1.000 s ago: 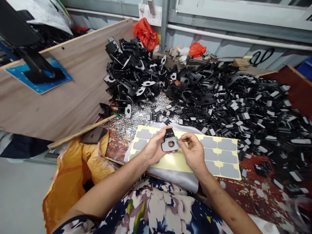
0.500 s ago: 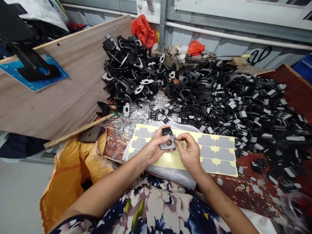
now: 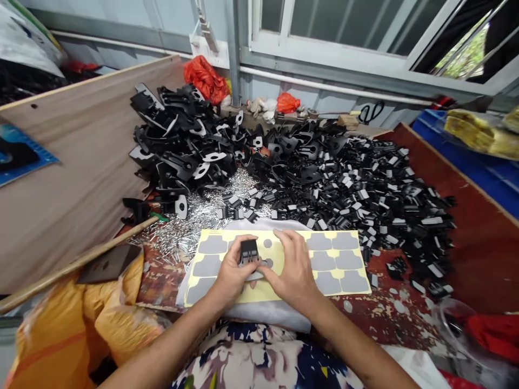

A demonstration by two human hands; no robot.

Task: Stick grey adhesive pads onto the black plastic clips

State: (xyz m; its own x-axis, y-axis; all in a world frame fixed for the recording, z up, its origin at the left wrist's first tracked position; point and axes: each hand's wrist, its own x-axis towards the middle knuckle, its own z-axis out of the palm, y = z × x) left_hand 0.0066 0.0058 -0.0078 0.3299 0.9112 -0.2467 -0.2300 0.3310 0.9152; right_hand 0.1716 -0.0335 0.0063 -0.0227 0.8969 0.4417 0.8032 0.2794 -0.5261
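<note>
Between the thumb and fingers of my left hand (image 3: 227,278) is a black plastic clip part (image 3: 249,250), held upright with a grey face along its lower edge. My right hand (image 3: 298,270) has its fingers stretched out and raised; its thumb reaches to the right edge of the part. Whether the thumb presses on it is hard to see. Beneath both hands lies a yellow backing sheet (image 3: 259,294) with rows of grey stickers (image 3: 322,261), some spots in its middle showing bare yellow and small grey discs.
Beyond the sheet are silver pins (image 3: 178,229), a heap of larger black clip pieces (image 3: 178,140) and many small black pieces (image 3: 365,183). A wooden stick (image 3: 89,256) lies at left, above an orange sack (image 3: 60,335). Wooden boards (image 3: 93,129) wall the left side.
My right hand has gone from a pinch at the part's edge to stretched fingers. The part in my left hand has tipped upright. The view has swung right.
</note>
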